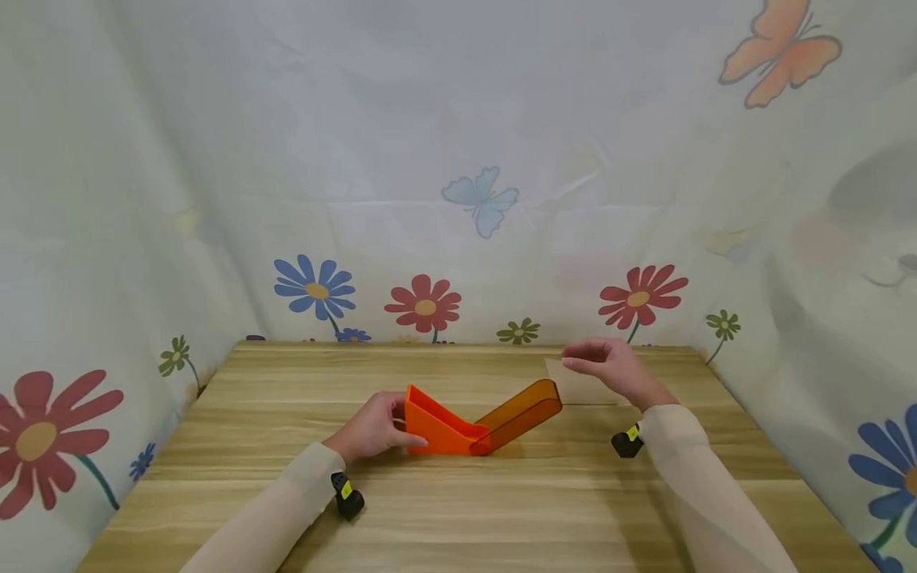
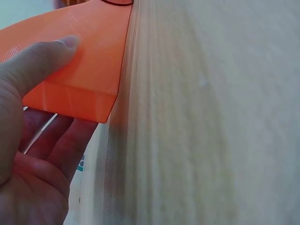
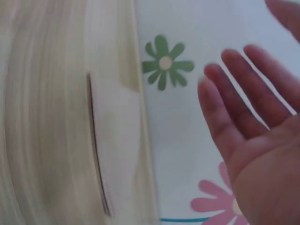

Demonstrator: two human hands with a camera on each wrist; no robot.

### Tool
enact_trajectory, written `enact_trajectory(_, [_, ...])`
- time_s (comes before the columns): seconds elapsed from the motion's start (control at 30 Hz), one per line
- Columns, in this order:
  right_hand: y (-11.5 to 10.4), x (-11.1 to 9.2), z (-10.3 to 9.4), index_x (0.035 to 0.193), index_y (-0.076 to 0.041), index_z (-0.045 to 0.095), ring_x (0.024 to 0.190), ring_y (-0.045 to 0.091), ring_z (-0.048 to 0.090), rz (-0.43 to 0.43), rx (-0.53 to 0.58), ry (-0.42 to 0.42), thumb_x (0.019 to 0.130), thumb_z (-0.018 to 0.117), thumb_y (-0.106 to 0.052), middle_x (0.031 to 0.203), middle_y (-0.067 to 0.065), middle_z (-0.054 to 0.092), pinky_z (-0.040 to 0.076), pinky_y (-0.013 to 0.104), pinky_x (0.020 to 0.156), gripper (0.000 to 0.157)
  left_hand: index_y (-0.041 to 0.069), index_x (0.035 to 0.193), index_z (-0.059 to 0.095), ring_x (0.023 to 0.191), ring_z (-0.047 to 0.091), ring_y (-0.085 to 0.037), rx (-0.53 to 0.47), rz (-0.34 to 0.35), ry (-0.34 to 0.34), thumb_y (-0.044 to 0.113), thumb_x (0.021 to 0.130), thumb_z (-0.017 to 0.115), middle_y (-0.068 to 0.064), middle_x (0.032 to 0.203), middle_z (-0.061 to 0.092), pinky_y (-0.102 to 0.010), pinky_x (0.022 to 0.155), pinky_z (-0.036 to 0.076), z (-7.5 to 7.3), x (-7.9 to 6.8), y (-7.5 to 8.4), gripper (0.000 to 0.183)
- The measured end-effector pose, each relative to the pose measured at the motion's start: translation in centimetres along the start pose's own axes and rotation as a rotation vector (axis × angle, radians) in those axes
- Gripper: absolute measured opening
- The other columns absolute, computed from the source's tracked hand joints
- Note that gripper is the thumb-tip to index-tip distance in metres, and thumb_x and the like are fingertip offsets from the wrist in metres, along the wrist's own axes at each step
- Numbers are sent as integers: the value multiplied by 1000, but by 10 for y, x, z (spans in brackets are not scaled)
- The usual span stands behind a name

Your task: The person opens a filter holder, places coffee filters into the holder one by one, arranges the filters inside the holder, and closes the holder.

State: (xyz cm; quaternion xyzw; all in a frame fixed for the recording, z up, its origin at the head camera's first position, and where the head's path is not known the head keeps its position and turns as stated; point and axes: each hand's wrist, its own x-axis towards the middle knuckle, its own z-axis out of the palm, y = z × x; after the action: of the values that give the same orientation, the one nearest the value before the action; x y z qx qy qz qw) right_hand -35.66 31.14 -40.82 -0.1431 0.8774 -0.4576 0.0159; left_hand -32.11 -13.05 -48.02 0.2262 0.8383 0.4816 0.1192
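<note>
An orange plastic case stands on the table, its amber see-through lid swung out to the right on a pivot at the low end. My left hand grips the tall left end. In the left wrist view the thumb lies on the orange side, and the other fingers go behind it. At the back right, my right hand is over a thin pale rectangular piece lying flat. The right wrist view shows that hand's fingers loosely extended, with nothing between them.
The wood-grain table ends at the back against a white curtain printed with flowers and butterflies. The curtain also hangs along both sides. A small black device is on the left wrist and another black device on the right.
</note>
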Motion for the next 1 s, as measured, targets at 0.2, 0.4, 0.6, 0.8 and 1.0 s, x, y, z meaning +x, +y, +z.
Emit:
enact_trajectory(0.2, [22,17,4,126,-6,70,108,28,67,89,-102,81,97,71,-34,123,15,72,56,45,98,40,24,124,68,103,68,-17,-7,-4,-1,36,80,88,7,116,73,-41,98,57,-1,0,2,51])
enact_trajectory(0.4, [36,28,11,125,1,69,102,32,66,167,-221,108,97,73,-23,119,20,71,58,46,92,37,24,124,68,103,69,-17,-20,-7,-6,36,79,89,7,116,74,-41,98,57,-1,0,2,51])
enact_trajectory(0.6, [50,38,12,122,6,67,103,36,64,216,-311,78,93,77,-21,120,25,68,56,51,93,40,24,124,68,102,69,-18,-44,-2,-14,36,79,89,7,116,74,-41,97,58,0,1,-1,51])
enact_trajectory(0.8, [63,46,12,128,8,61,110,41,60,331,-335,51,87,82,-31,130,29,62,51,56,101,60,24,124,68,103,69,-18,-45,-1,-21,36,79,89,7,116,74,-41,97,58,0,3,-4,51])
enact_trajectory(1.0, [71,50,14,125,6,61,107,38,58,406,-336,48,85,84,-31,128,27,62,51,54,99,59,25,124,68,103,69,-19,-53,-1,-28,35,79,89,7,116,74,-41,97,58,-1,3,-4,51])
